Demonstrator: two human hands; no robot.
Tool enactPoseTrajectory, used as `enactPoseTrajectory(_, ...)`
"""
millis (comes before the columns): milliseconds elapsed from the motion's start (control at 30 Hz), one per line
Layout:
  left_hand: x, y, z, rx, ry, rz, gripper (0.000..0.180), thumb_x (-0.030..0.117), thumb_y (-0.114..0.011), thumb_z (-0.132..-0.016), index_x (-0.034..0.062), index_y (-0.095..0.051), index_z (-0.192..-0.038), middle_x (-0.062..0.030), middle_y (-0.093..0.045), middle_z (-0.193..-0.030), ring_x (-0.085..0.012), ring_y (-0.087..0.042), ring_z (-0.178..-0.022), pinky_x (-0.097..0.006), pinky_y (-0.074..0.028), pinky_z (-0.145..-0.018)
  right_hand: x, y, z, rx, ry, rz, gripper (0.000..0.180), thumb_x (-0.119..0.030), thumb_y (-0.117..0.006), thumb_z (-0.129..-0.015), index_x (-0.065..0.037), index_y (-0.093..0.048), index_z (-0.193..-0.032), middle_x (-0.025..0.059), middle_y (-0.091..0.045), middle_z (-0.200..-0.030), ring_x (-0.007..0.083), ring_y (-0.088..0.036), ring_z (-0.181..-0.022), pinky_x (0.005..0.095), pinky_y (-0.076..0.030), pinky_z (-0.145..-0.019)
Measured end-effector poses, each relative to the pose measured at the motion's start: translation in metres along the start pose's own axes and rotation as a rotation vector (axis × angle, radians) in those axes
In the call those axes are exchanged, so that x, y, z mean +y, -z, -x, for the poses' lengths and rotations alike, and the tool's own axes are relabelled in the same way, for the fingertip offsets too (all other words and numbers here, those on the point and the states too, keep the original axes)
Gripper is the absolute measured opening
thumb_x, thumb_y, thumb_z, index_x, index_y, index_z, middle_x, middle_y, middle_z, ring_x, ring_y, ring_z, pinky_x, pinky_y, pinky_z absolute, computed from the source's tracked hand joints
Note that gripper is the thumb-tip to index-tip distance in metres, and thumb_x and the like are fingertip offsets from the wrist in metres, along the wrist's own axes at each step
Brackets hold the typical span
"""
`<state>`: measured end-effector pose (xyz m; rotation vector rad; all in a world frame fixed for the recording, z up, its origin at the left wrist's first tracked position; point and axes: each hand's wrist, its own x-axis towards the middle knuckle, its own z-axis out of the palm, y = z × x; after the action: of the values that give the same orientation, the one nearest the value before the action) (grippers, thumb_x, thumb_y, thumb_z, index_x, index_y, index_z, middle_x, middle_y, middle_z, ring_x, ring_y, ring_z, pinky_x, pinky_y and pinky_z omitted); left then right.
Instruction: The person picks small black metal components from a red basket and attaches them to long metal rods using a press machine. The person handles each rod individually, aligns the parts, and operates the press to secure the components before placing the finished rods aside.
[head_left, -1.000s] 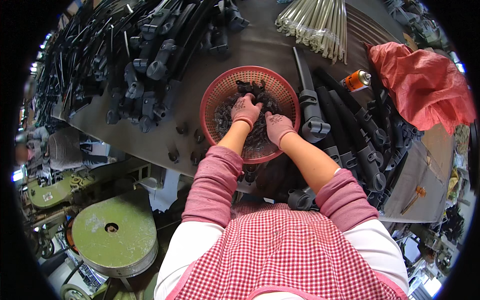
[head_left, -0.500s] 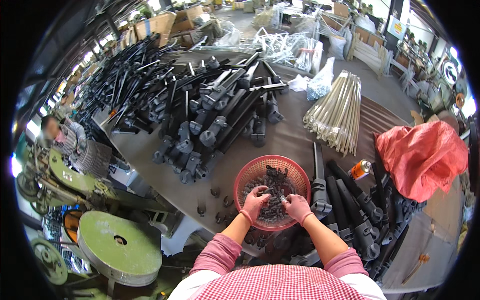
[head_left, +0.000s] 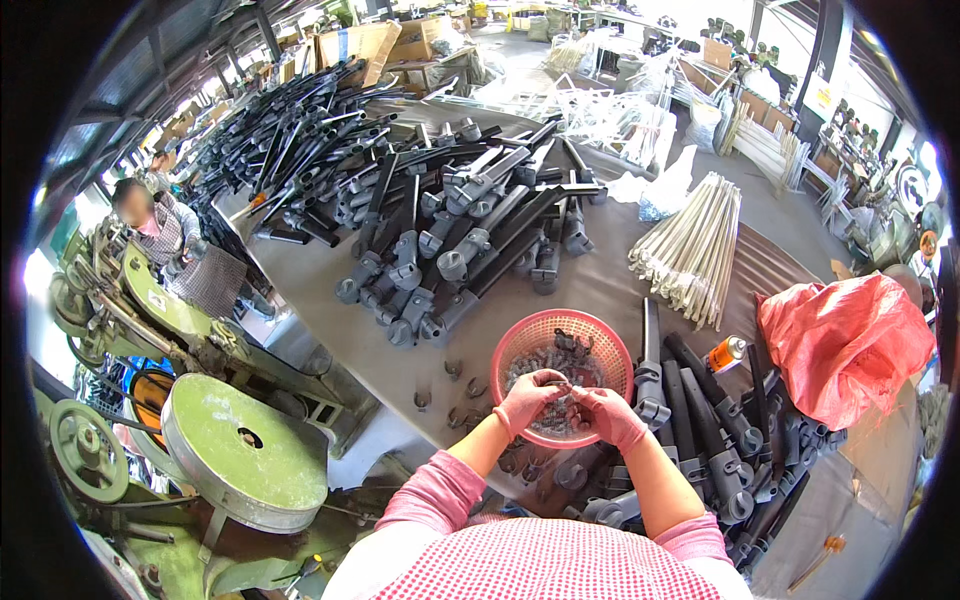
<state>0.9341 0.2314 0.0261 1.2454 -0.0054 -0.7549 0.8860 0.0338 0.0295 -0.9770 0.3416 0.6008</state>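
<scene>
Looking down in the head view, both gloved hands met over the near rim of the pink basket (head_left: 520,345), which sat on the grey table (head_left: 600,290) between the heap of dark tubes (head_left: 470,230) and the row of black tubes (head_left: 700,400). Left hand (head_left: 527,397) and right hand (head_left: 607,415) were pinched together on one small grey part (head_left: 566,389). Judgement: keep fingertip grip low over the basket so a slipped part falls back in.

Bright daylight, blown-out top, fisheye-bent edges
</scene>
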Motion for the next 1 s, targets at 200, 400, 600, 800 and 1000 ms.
enactPoseTrajectory(200,0.014,-0.001,-0.003,-0.099,-0.080,-0.200,0.021,0.022,-0.066,-0.094,0.0075,-0.067,-0.109,0.0037,-0.063,-0.083,-0.0036,-0.054,-0.064,-0.020,-0.043,-0.053,-0.001,-0.004,0.002,-0.003,0.126,0.092,0.020,-0.020,-0.063,-0.098,-0.002,-0.064,-0.107,0.0073,-0.070,-0.088,0.0153,-0.068,-0.074,0.0281,-0.055,-0.066)
enactPoseTrajectory(400,0.016,-0.009,-0.007,0.009,-0.084,-0.183,0.017,0.024,-0.065,-0.095,0.0068,-0.064,-0.096,0.0034,-0.058,-0.077,-0.0052,-0.052,-0.058,-0.022,-0.043,-0.050,-0.014,-0.015,0.007,0.122,0.245,0.270,0.020,-0.018,-0.067,-0.094,0.001,-0.069,-0.102,0.0077,-0.071,-0.085,0.0142,-0.067,-0.070,0.0265,-0.055,-0.062)
enactPoseTrajectory(600,0.031,-0.009,-0.004,-0.081,-0.101,-0.146,0.014,0.023,-0.065,-0.095,0.0092,-0.063,-0.094,0.0052,-0.056,-0.077,-0.0036,-0.050,-0.058,-0.020,-0.042,-0.050,-0.034,-0.017,0.020,0.079,0.067,0.031,0.021,-0.016,-0.070,-0.092,-0.001,-0.067,-0.106,0.0067,-0.069,-0.092,0.0159,-0.068,-0.075,0.0273,-0.056,-0.066)
enactPoseTrajectory(800,0.048,-0.005,-0.003,-0.108,-0.122,-0.420,0.011,0.021,-0.064,-0.095,0.0094,-0.064,-0.094,0.0059,-0.056,-0.072,-0.0029,-0.050,-0.057,-0.020,-0.041,-0.049,-0.028,-0.020,0.016,0.035,0.195,0.076,0.024,-0.015,-0.075,-0.088,0.001,-0.069,-0.104,0.0045,-0.069,-0.092,0.0126,-0.067,-0.078,0.0256,-0.055,-0.071)
enactPoseTrajectory(1000,0.036,-0.003,-0.007,-0.129,-0.068,0.087,0.011,0.022,-0.067,-0.094,0.0113,-0.063,-0.094,0.0055,-0.056,-0.075,-0.0036,-0.049,-0.059,-0.021,-0.040,-0.050,-0.026,-0.024,0.008,0.041,0.102,-0.225,0.016,-0.015,-0.072,-0.090,-0.001,-0.070,-0.098,0.0032,-0.069,-0.087,0.0115,-0.065,-0.076,0.0245,-0.052,-0.067)
